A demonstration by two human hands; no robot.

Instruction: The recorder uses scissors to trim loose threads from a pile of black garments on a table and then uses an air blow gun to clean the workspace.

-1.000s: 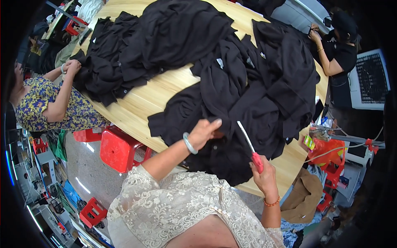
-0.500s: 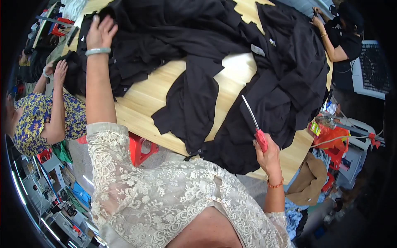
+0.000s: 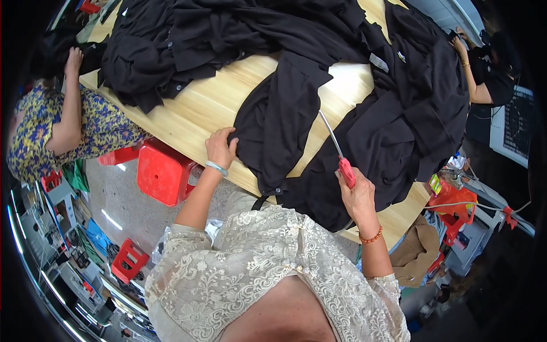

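One black garment [image 3: 279, 122] lay draped over the near edge of the wooden table [image 3: 199, 108], its long axis running from the far middle of the table down toward the person, the lower hem hanging just over the edge. The left hand [image 3: 221, 147] was closed on the cloth at that hem, fingers curled into the fabric by the table edge. The right hand [image 3: 356, 191] was wrapped around the red handle of a pair of scissors [image 3: 337, 149], whose thin blades pointed up and away from the person, slightly to the left, over the bare strip of wood between this garment and the larger heap of black clothing [image 3: 421, 108] on the right; whether the blades were parted could not be told. To do this step well, it seemed best to pull the hem flat and taut with the left hand and bring the blade tips down close to the cloth before any snip, keeping them clear of the fingers. More black clothes [image 3: 188, 40] covered the far end of the table. A red stool [image 3: 162, 176] stood below the edge, and a person in a patterned dress [image 3: 51, 131] worked at the left, another person in black [image 3: 490, 74] at the far right.
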